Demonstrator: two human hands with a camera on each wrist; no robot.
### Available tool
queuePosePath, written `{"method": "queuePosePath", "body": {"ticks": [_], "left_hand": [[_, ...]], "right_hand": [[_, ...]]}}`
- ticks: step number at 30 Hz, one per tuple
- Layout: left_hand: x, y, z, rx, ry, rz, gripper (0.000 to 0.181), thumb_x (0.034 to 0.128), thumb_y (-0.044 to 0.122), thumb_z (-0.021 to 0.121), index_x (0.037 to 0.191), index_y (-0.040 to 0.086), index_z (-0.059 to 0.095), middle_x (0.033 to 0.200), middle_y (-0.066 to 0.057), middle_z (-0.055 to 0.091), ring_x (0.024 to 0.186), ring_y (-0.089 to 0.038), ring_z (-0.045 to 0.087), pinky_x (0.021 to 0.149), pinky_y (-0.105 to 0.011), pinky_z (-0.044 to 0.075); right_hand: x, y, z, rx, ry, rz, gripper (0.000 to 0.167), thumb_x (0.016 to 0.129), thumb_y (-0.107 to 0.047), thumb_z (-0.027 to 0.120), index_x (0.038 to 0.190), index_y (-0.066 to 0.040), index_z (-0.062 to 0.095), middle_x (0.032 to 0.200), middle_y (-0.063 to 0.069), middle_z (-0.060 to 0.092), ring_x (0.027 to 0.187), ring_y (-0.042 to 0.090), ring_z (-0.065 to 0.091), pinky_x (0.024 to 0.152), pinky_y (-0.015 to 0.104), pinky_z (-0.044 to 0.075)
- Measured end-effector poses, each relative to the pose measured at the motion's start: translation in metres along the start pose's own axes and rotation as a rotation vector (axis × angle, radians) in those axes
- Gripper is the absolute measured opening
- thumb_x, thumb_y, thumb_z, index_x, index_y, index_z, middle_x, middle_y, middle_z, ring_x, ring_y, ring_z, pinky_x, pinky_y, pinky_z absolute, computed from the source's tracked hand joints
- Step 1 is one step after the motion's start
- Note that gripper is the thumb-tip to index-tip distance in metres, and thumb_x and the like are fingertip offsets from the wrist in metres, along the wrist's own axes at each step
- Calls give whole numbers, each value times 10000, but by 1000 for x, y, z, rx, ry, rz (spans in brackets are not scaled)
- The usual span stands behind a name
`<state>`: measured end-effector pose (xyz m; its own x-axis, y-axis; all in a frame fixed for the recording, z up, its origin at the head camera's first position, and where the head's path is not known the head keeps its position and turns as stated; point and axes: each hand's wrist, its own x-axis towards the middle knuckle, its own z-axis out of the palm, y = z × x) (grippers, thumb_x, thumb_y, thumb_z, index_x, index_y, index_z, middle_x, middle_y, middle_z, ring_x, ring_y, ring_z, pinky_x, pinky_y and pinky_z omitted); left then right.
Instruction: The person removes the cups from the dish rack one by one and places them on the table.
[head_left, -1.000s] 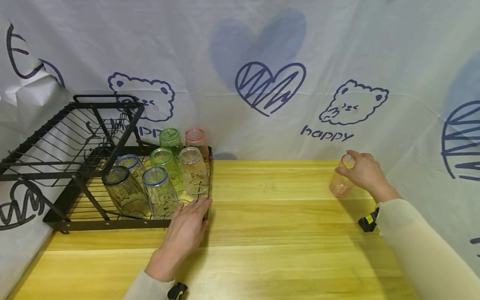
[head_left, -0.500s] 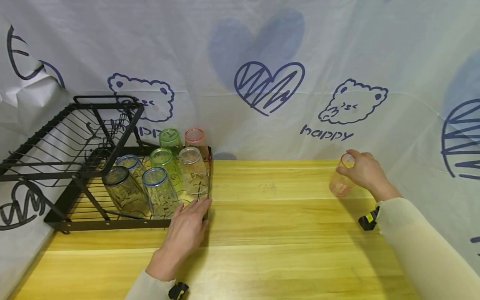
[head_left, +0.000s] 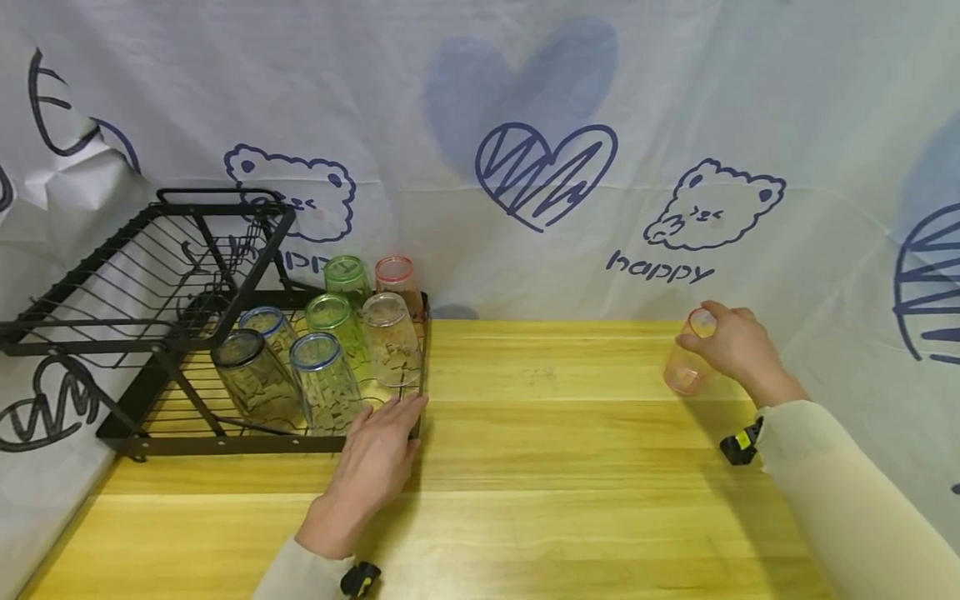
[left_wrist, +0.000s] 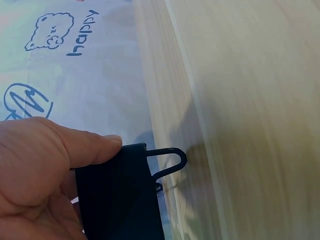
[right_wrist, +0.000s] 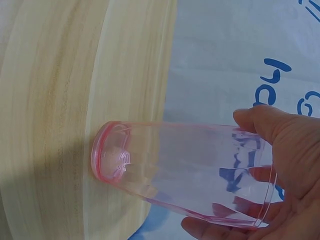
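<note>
At the right of the head view my right hand (head_left: 738, 346) holds a clear pink drinking glass (head_left: 686, 371) near its rim. That glass stands upright on the wooden table; in the right wrist view its thick pink base (right_wrist: 107, 152) meets the tabletop, with thumb and fingers around the upper end. My left hand (head_left: 378, 454) grips the front right corner of a black dish rack (head_left: 247, 444). The left wrist view shows its thumb (left_wrist: 102, 149) on the rack's black wall (left_wrist: 120, 195), the fingers mostly hidden behind.
Several glasses stand upside down in the rack, among them a blue-ringed glass (head_left: 326, 383), a green glass (head_left: 341, 333) and a dark glass (head_left: 255, 379). A raised wire shelf (head_left: 150, 275) covers the rack's left. Behind the table (head_left: 555, 450) hangs a printed white cloth (head_left: 420, 100).
The head view has shifted slightly, so everything sits a little further right. Both hands keep their places on the rack and the pink glass.
</note>
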<state>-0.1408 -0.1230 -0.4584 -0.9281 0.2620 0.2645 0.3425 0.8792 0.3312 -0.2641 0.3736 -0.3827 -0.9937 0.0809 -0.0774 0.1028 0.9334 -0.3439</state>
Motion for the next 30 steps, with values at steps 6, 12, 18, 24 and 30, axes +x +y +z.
{"method": "queuePosePath", "body": {"ticks": [6,12,18,24,30], "left_hand": [[1,1,0,4,8,6,583,928,43,777,1482,67,597,1515,-128,609,1405,-397,563,1186,-663,376],[1,2,-2,0,-10,-6,590,930,62,779,1489,63,588,1521,-136,601,1412,-404,554,1193,-674,364],[2,6,-8,-3,-73,-45,574,966,150,756,1502,58,572,1544,-147,575,1442,-402,522,1219,-688,313],[16,10,-28,-35,-4,16,484,978,131,749,1424,-6,621,1494,-222,596,1410,-421,544,1188,-614,413],[47,10,-59,-30,147,83,442,980,98,720,1392,-31,631,1456,-252,599,1375,-445,548,1184,-552,440]], "right_hand": [[-2,2,-5,16,-47,-11,971,1011,-488,625,1637,86,155,1542,504,229,1390,677,296,1155,781,290],[0,3,-6,13,-51,-8,954,1010,-465,622,1629,98,164,1528,512,242,1389,671,311,1162,768,295],[1,1,-5,19,-45,10,959,1008,-474,634,1628,96,175,1526,503,254,1395,657,314,1170,762,289],[1,0,-6,23,-46,6,962,1007,-468,634,1626,103,168,1527,504,254,1396,657,311,1170,762,287],[1,1,-7,19,-47,2,951,1009,-453,631,1623,108,168,1523,505,256,1393,654,314,1172,761,284]]}}
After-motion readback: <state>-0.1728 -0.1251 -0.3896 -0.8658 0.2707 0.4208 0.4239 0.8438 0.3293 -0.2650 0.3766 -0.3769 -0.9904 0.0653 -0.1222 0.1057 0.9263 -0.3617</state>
